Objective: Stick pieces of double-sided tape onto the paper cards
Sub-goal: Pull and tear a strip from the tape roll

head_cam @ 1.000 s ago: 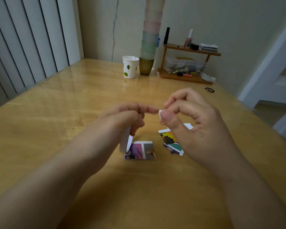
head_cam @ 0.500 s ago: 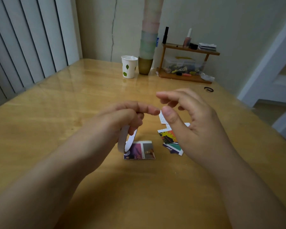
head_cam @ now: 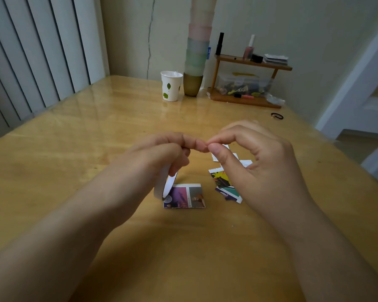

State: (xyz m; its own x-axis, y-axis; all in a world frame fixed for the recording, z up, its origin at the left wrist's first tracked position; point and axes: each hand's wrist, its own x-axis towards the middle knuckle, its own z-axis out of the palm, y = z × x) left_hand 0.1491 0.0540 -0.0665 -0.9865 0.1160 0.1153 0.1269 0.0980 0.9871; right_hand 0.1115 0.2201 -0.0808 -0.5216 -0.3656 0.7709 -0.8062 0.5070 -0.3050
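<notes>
My left hand (head_cam: 159,153) grips a white roll of double-sided tape (head_cam: 162,184), which hangs below its curled fingers just above the table. My right hand (head_cam: 258,162) has thumb and forefinger pinched together right against my left fingertips, at the roll's top; the tape end between them is hidden. A purple and grey paper card (head_cam: 187,196) lies flat under the roll. A small pile of colourful cards (head_cam: 224,185) lies to its right, partly covered by my right hand, with white pieces (head_cam: 244,163) behind it.
The wooden table (head_cam: 96,149) carries a white paper cup (head_cam: 171,85), a tall stack of cups (head_cam: 195,62) and a small wooden shelf (head_cam: 247,83) with bottles and clutter at the back. A black hair tie (head_cam: 277,115) lies at the right.
A second ago my right hand pinched a small white piece. It then opened over the card pile. Now it has come back and pinches at my left fingertips again.
</notes>
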